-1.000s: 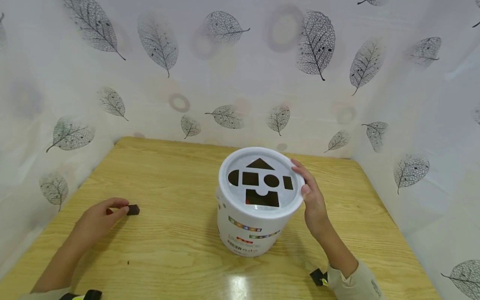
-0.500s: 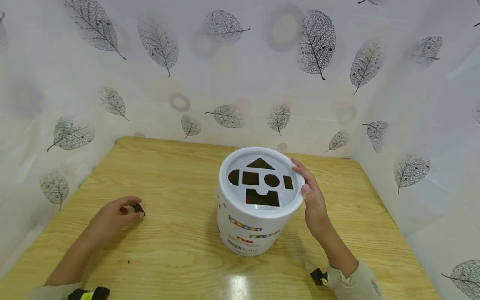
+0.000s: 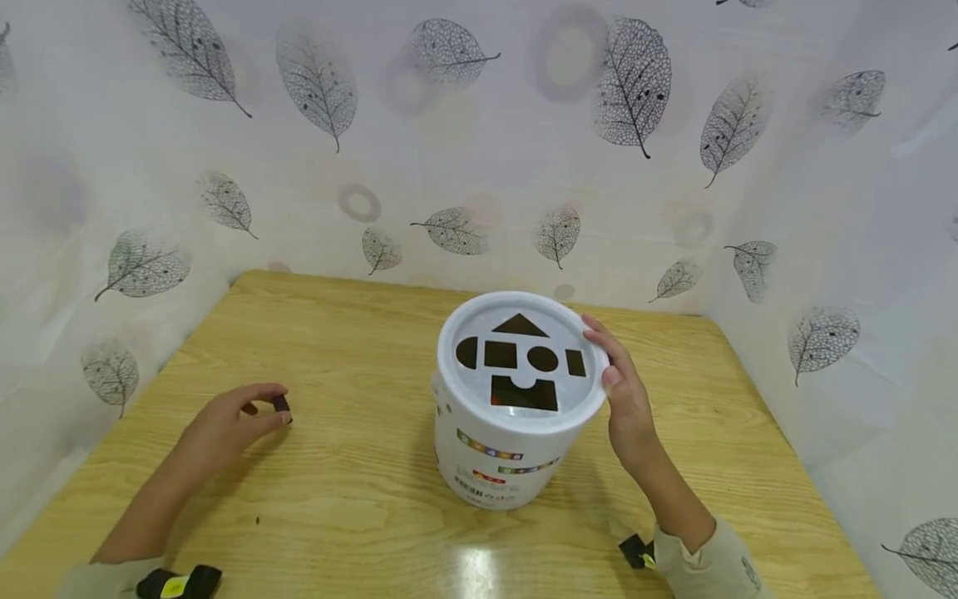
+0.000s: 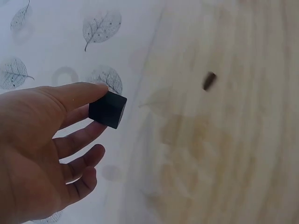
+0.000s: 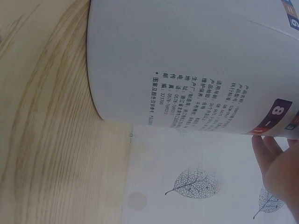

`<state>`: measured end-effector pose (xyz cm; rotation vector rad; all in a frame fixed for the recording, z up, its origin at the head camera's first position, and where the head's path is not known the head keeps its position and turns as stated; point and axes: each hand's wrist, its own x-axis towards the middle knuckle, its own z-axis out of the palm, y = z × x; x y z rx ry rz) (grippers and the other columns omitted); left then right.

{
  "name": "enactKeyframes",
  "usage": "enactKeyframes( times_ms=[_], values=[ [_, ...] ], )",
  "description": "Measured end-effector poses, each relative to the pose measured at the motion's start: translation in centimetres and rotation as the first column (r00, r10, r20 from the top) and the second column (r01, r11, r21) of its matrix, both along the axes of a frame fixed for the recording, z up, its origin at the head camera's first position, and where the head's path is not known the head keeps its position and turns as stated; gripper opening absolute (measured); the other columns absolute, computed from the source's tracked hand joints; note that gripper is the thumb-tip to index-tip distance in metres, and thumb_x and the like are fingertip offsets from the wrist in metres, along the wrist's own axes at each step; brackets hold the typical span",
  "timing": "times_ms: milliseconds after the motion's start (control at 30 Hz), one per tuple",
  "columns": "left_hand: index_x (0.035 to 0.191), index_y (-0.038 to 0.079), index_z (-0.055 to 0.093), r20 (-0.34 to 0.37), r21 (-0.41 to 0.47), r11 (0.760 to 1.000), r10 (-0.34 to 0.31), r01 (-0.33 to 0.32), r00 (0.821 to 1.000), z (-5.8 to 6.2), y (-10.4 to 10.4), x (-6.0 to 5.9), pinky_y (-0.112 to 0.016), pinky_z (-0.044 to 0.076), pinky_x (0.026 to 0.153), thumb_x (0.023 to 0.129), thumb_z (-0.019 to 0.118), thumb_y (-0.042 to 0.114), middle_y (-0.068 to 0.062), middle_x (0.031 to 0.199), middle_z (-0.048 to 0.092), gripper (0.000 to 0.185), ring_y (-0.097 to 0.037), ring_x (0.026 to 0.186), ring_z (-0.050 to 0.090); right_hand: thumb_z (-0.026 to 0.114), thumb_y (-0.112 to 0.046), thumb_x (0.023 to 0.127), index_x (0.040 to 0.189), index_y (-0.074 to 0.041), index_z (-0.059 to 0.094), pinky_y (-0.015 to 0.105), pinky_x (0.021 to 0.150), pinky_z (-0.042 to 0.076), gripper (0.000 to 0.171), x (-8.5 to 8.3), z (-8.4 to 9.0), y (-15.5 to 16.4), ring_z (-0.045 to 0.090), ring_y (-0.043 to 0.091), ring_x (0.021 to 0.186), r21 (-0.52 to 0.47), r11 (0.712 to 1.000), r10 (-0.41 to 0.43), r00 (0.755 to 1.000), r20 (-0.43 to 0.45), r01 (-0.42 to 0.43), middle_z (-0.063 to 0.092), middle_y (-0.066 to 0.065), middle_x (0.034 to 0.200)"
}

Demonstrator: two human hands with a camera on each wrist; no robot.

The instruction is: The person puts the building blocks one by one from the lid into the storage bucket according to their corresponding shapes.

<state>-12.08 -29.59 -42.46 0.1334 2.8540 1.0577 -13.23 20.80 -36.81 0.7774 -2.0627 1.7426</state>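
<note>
A white tub stands in the middle of the wooden table; its lid has several shape cut-outs. My right hand rests against the lid's right rim with the fingers nearly straight; in the right wrist view the tub's wall fills the frame and fingertips show at the lower right. My left hand is at the left of the table, lifted a little, pinching a small black cube between thumb and fingers. The left wrist view shows the cube held at the fingertips.
A leaf-patterned white curtain closes in the table on the left, back and right. A small dark speck lies on the wood near the front left. Bare tabletop stretches between the left hand and the tub.
My left hand has picked the black cube off the table and carried it slightly right and up. The right hand and the tub have not moved.
</note>
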Motion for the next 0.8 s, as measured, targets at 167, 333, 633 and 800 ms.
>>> enactKeyframes(
  times_ms=[167,333,633,800],
  values=[
    [0.144,0.006,0.053,-0.052,0.014,1.0,-0.019,0.02,0.998,1.7,1.2,-0.4,-0.044,0.049,0.078,0.098,0.063,0.045,-0.018,0.132,0.059,0.061,-0.038,0.114,0.053,0.031,-0.025,0.108,0.146,0.005,0.041,0.024,0.12,0.024,0.049,0.0,0.1,0.0,0.023,0.023,0.154,-0.003,1.0,0.006,1.0,0.008,-0.006,0.032,0.011,0.163],
    [0.144,0.01,0.051,-0.057,0.04,0.999,-0.02,0.022,0.998,3.8,2.9,-1.1,-0.039,0.047,0.074,0.097,0.063,0.051,-0.016,0.135,0.057,0.064,-0.035,0.116,0.05,0.031,-0.025,0.108,0.146,0.004,0.041,0.024,0.12,0.024,0.049,0.0,0.1,-0.1,0.022,0.023,0.154,-0.004,1.0,0.005,1.0,0.014,-0.005,0.032,0.011,0.163],
    [0.134,0.015,0.06,-0.194,0.074,0.992,-0.084,0.1,0.977,7.2,5.7,-2.4,-0.039,0.041,0.084,0.097,0.067,0.044,-0.008,0.128,0.063,0.047,-0.027,0.113,0.051,0.031,-0.026,0.108,0.146,0.005,0.041,0.024,0.12,0.023,0.05,-0.1,-0.1,0.1,0.021,0.023,0.154,-0.009,1.0,0.012,1.0,0.011,-0.012,0.032,0.011,0.163],
    [0.133,0.019,0.062,-0.263,0.07,0.986,-0.128,0.151,0.956,9.5,7.4,-3.0,-0.033,0.04,0.079,0.097,0.068,0.041,-0.003,0.123,0.064,0.043,-0.021,0.109,0.05,0.032,-0.027,0.109,0.146,0.005,0.041,0.024,0.12,0.024,0.05,-0.1,0.0,0.1,0.022,0.024,0.154,-0.011,1.0,0.013,1.0,0.013,-0.013,0.031,0.012,0.163]
  ],
)
